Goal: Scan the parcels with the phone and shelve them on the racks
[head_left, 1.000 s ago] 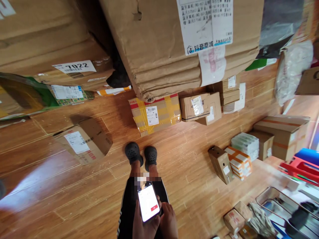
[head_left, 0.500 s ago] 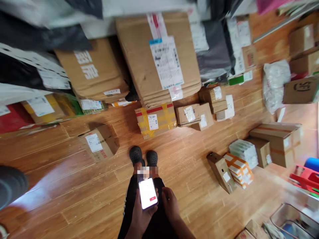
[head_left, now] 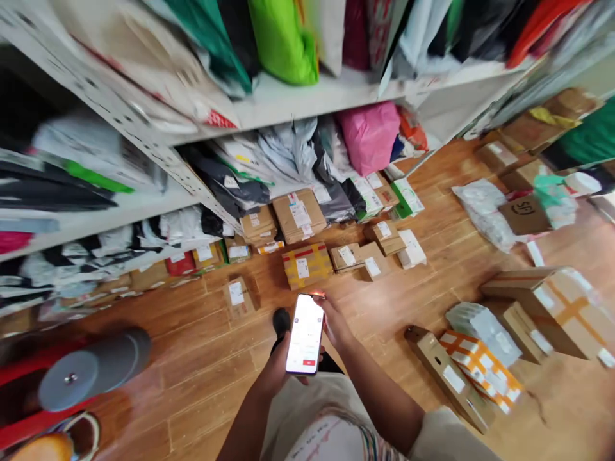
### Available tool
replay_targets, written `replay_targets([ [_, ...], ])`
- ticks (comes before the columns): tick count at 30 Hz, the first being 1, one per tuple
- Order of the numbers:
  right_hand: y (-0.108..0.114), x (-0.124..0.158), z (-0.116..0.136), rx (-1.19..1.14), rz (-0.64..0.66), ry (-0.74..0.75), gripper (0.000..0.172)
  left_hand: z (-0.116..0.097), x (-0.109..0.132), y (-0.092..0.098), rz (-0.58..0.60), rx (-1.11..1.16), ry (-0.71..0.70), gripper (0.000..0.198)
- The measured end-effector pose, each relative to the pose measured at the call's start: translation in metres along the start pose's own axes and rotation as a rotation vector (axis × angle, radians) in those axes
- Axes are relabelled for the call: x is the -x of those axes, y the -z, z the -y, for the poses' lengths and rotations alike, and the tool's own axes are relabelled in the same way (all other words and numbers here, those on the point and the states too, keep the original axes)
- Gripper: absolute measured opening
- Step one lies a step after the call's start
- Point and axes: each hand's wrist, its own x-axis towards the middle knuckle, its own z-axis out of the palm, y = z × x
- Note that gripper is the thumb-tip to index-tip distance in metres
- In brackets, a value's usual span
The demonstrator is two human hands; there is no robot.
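Observation:
A lit smartphone (head_left: 305, 334) with a white screen is held up in front of me. My left hand (head_left: 279, 371) grips it from below, fingers wrapped round its lower edge. My right hand (head_left: 335, 320) holds the phone's upper right side, fingers curled against it. Beyond the phone, on the wooden floor, lies a box wrapped in yellow and red tape (head_left: 306, 264), with more small labelled cartons (head_left: 358, 258) beside it. One of my black shoes (head_left: 281, 320) shows just left of the phone.
White metal shelves (head_left: 158, 153) packed with parcel bags fill the left and top. Cardboard boxes (head_left: 552, 307) and an orange-taped parcel (head_left: 480, 368) lie at the right. A grey round stool (head_left: 91, 374) and red frame stand at the lower left.
The view has risen from the floor to the shelves. The phone has come up and forward, and my right hand has moved from beside it onto its upper right edge.

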Motion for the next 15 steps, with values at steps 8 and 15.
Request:
replay_targets([
  [8,-0.032,0.098,0.102,-0.078,0.069,0.253,0.044,-0.021,0.098,-0.093,-0.162,-0.302,-0.291,0.067],
  [15,-0.041,0.136,0.113,-0.03,0.098,0.352,0.05,-0.007,0.143,-0.124,-0.201,-0.277,-0.426,0.065],
])
